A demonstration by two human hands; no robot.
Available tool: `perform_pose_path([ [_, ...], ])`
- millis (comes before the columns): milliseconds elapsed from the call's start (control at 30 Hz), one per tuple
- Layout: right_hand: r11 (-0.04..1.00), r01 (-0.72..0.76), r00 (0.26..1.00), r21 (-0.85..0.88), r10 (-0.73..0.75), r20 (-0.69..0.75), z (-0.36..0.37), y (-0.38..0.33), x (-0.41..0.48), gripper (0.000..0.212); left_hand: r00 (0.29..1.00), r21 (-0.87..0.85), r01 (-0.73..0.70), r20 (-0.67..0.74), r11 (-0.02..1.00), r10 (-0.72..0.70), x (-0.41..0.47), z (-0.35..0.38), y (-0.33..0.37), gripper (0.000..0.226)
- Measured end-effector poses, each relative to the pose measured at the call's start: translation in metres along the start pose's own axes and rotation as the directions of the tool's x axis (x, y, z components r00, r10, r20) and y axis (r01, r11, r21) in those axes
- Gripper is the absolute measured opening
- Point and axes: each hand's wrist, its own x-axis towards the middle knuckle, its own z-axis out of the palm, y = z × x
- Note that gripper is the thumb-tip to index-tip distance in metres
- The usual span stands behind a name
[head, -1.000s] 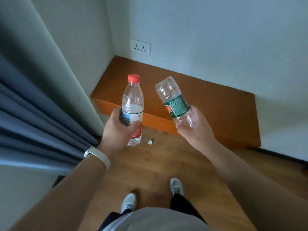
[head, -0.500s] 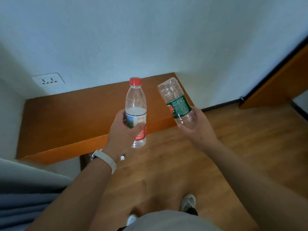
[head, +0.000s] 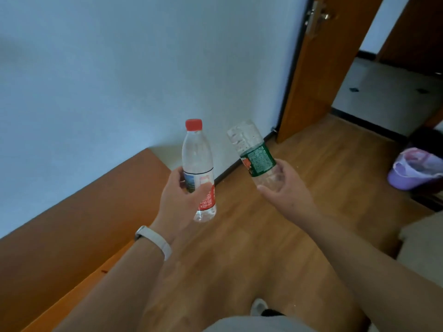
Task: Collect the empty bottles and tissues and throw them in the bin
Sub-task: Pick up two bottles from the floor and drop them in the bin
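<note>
Red-cap bottle [head: 198,168] upright in left hand [head: 182,202], fingers wrapped round the label; green-label bottle [head: 256,155], tilted, gripped near its neck end by right hand [head: 284,188]. Both mid-frame. View has swung right since a second ago: socket and curtain gone, purple bin [head: 412,171] now at right edge. Likely heading there. Wood floor [head: 299,224], orange ledge [head: 72,236] lower left, open door [head: 311,80] upper right. No tissues visible.

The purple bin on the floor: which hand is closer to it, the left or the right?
Right. The right hand, holding the green-label bottle, is nearer the purple bin, which sits off to its right. The left hand, with the red-cap bottle, is farther, beyond the right hand.
</note>
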Motion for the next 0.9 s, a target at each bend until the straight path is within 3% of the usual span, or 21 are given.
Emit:
perform_pose_path([
  [433,0.979,-0.198,0.950,0.053,0.205,-0.237,-0.137,0.097,0.048,0.065,0.949,0.028,-0.143,0.286,0.989,0.129,0.085,0.191,0.080,0.052],
  [600,0.943,-0.319,0.895,0.091,0.332,-0.299,-0.161,0.122,0.064,0.052,0.903,0.014,-0.188,0.396,0.982,0.167,0.125,0.241,0.082,0.050],
  [900,0.866,-0.484,0.759,0.125,0.486,-0.434,-0.185,0.144,0.173,0.052,0.805,-0.089,-0.155,0.566,0.984,0.178,0.271,0.318,0.095,0.050],
])
